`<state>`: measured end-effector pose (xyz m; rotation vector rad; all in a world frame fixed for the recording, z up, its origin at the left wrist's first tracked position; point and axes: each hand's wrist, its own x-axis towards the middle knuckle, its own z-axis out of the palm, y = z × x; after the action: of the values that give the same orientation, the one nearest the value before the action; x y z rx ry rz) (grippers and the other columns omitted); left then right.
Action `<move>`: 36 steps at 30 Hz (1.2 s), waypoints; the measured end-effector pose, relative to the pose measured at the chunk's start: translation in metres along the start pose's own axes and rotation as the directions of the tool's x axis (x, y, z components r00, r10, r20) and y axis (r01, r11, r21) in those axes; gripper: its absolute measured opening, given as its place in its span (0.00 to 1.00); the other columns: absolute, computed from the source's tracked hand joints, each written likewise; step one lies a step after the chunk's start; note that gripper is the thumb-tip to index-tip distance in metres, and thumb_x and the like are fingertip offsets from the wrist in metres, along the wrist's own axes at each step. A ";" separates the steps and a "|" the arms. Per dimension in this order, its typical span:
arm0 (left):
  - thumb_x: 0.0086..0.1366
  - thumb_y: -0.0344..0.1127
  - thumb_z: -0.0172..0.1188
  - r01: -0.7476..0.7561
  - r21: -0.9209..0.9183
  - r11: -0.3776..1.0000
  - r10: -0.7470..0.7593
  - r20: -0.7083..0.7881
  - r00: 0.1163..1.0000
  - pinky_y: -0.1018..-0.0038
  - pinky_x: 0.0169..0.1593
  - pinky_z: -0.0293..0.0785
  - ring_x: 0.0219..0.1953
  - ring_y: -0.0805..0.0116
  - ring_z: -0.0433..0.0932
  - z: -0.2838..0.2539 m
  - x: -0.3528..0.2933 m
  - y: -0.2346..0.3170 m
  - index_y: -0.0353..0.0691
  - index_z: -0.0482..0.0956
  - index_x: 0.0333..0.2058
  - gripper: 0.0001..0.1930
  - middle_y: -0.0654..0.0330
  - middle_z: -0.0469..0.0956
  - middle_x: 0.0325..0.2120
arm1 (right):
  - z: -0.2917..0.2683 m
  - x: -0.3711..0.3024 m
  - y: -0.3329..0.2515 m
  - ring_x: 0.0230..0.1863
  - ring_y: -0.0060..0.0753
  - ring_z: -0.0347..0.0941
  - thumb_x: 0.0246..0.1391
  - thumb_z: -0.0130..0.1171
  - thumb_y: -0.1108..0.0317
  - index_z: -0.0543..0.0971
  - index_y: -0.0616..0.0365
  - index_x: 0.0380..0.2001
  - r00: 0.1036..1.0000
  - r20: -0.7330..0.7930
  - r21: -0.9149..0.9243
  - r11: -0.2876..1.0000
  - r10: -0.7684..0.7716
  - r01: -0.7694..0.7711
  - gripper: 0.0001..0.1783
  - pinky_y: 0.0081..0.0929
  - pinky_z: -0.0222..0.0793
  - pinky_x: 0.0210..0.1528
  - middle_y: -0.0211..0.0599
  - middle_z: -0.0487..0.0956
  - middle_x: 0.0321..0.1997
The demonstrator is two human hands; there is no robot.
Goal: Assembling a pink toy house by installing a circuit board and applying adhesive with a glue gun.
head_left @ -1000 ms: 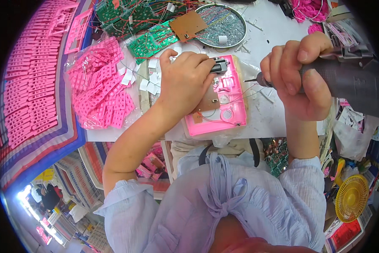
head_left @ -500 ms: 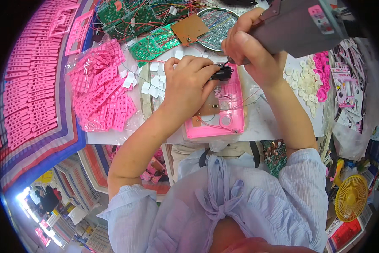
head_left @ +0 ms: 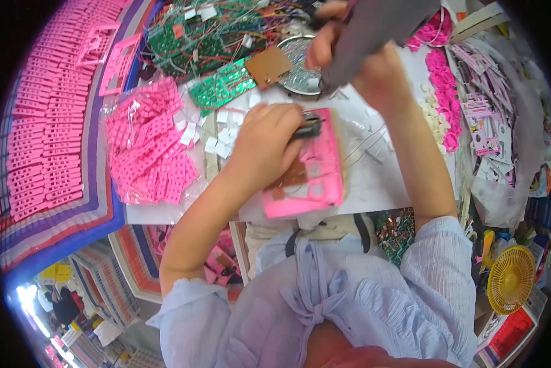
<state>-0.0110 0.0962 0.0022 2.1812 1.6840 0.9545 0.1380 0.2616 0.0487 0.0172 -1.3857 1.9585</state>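
My left hand (head_left: 264, 142) lies over the left side of a pink plastic casing (head_left: 330, 161), its fingers closed on a small black part (head_left: 310, 125) at the casing's far end. Inside the casing, a brown circuit board (head_left: 294, 175) shows partly from under the hand. My right hand (head_left: 378, 80) grips a dark grey power screwdriver (head_left: 379, 38), blurred by motion. Its tip is up and to the right of the black part, apart from it and near a round tin of small screws (head_left: 295, 78).
Green circuit boards (head_left: 221, 89) with tangled wires and a brown board (head_left: 269, 66) lie at the back. Small white pieces (head_left: 224, 136) and a clear bag of pink parts (head_left: 151, 150) are on the left. White discs (head_left: 433, 111) and pink pieces (head_left: 445, 105) lie right.
The screwdriver has lifted away from the black part, toward the screw tin. The casing has shifted slightly toward me and tilted, with my left hand still at the black part.
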 end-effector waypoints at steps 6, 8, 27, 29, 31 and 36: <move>0.53 0.26 0.65 0.492 -0.174 0.853 -0.472 0.141 0.870 0.65 0.66 0.61 0.62 0.57 0.69 -0.148 -0.095 0.054 0.31 0.69 0.58 0.31 0.49 0.70 0.58 | -0.198 -0.031 -0.108 0.35 0.30 0.78 0.67 0.55 0.56 0.78 0.61 0.50 0.845 -0.504 -0.763 0.550 -0.178 -0.339 0.19 0.34 0.76 0.44 0.31 0.82 0.37; 0.55 0.29 0.65 0.693 -0.150 0.705 -0.652 0.247 0.717 0.63 0.67 0.61 0.63 0.58 0.69 -0.179 -0.164 0.061 0.29 0.63 0.65 0.38 0.48 0.69 0.61 | -0.246 -0.045 -0.107 0.35 0.28 0.79 0.62 0.60 0.56 0.82 0.60 0.43 0.873 -0.474 -0.875 0.171 -0.116 -0.453 0.18 0.33 0.76 0.43 0.35 0.83 0.34; 0.57 0.58 0.65 0.776 0.552 0.306 -0.716 0.670 -0.195 0.57 0.47 0.77 0.45 0.47 0.83 -0.090 -0.355 -0.064 0.36 0.76 0.54 0.34 0.40 0.82 0.43 | -0.203 -0.093 -0.072 0.29 0.44 0.80 0.49 0.65 0.63 0.79 0.62 0.39 0.876 -0.482 -0.841 -0.289 0.018 -0.457 0.16 0.38 0.75 0.34 0.45 0.83 0.30; 0.60 0.44 0.67 0.794 0.212 0.570 -0.711 0.611 0.347 0.62 0.36 0.77 0.33 0.54 0.84 -0.086 -0.225 0.023 0.37 0.81 0.45 0.19 0.49 0.82 0.29 | -0.149 -0.109 -0.074 0.28 0.34 0.81 0.49 0.65 0.67 0.81 0.63 0.36 0.857 -0.510 -0.860 -0.035 0.072 -0.509 0.13 0.32 0.76 0.32 0.42 0.83 0.30; 0.59 0.38 0.70 0.593 0.040 0.804 -0.500 0.586 0.638 0.67 0.35 0.77 0.31 0.60 0.83 -0.070 -0.166 0.061 0.37 0.79 0.46 0.19 0.54 0.83 0.30 | -0.085 -0.112 -0.063 0.29 0.27 0.81 0.48 0.67 0.69 0.81 0.62 0.36 0.843 -0.490 -0.775 0.332 0.223 -0.538 0.12 0.27 0.76 0.31 0.38 0.84 0.30; 0.59 0.39 0.72 0.515 -0.519 0.682 -0.421 0.296 0.857 0.71 0.38 0.78 0.33 0.64 0.81 0.001 -0.053 0.099 0.36 0.58 0.66 0.41 0.52 0.80 0.41 | 0.055 -0.123 -0.020 0.29 0.21 0.78 0.51 0.69 0.71 0.81 0.61 0.34 0.935 -0.250 -0.741 0.572 0.251 -0.352 0.09 0.20 0.73 0.30 0.34 0.80 0.28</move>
<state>0.0604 0.0163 0.0364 1.2888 1.4955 0.9535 0.2192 0.1521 0.0392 -0.7892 -2.1599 1.3888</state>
